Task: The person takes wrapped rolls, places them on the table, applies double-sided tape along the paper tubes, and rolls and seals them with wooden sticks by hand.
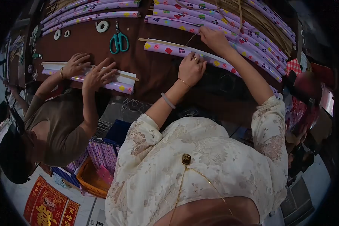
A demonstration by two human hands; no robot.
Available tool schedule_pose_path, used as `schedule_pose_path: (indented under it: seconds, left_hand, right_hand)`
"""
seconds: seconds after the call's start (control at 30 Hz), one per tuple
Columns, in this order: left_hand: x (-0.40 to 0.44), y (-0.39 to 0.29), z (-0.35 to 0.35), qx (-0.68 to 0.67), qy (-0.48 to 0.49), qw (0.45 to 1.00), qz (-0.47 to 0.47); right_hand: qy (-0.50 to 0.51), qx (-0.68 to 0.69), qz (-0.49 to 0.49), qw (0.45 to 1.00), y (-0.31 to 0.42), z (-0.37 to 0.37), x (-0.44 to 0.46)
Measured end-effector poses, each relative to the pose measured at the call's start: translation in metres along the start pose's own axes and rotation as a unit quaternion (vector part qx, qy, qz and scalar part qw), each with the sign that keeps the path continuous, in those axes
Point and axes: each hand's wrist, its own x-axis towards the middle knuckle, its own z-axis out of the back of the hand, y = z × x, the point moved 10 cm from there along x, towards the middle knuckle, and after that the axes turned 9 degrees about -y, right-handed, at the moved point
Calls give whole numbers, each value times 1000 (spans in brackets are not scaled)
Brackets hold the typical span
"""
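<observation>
In the head view my left hand (192,69), wearing a ring, has its fingers curled on the near edge of a purple patterned paper roll (169,49). A thin wooden stick (147,40) lies along the far side of that roll. My right hand (214,39) is beyond the roll, fingers bent together at a thin strand that runs down toward the roll. What its fingertips hold is too small to make out. More purple rolls (252,45) lie side by side just beyond and to the right of my right hand.
A co-worker's hands (98,73) press on another roll (120,87) at the left. Teal scissors (119,42) and white tape rolls (102,26) lie on the brown cloth (79,44). An orange crate (88,180) stands below, at the lower left.
</observation>
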Motion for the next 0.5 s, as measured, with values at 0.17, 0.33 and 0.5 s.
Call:
schedule_pose_path:
  seconds: [0.17, 0.33, 0.5]
  left_hand:
    - [0, -1, 3, -14, -17, 1000, 2]
    - [0, -1, 3, -17, -7, 1000, 9]
    - [-1, 0, 0, -28, 2, 1000, 10]
  right_hand:
    - [-44, 8, 1, 999, 4, -1, 20]
    - [-76, -18, 15, 997, 12, 8, 46]
    - [-100, -46, 54, 992, 20, 1, 64]
